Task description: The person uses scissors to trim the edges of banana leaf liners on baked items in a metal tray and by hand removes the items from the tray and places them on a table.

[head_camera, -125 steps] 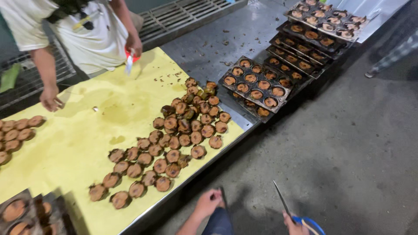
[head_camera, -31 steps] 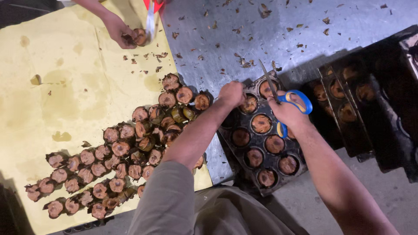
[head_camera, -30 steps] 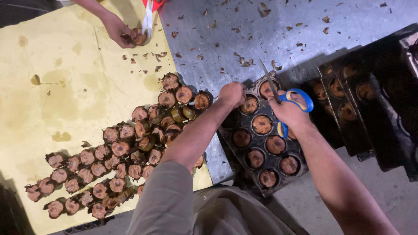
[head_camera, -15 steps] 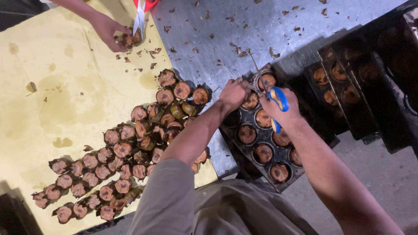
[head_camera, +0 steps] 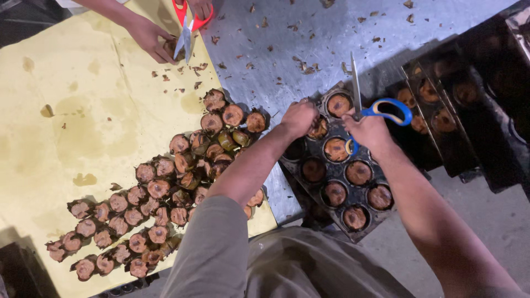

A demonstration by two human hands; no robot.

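Cakes, small, round and brown in ragged leaf wrappers, lie in a loose band across the yellow sheet, too many and too crowded to count exactly, several dozen at a guess. Two pairs of scissors show: the blue-handled scissors and a co-worker's red-handled scissors at the top edge. The nearest baking tray has about ten cups in view, most of them filled with a dark-topped cake; more dark trays stand beside it to the right, at least two, their far ends lost in shadow. The yellow sheet, blotched with greasy stains, covers part of a grey metal table strewn with brown leaf scraps; bare grey floor shows at lower right. The person's left hand is bunched with fingers together over a cake in an upper cup of the near tray, pinching at it. Their right hand is closed through the loops of the blue-handled scissors, blades pointing up and away, resting above the same tray. The co-worker's other hand is cupped around a cake beside the red-handled blades.
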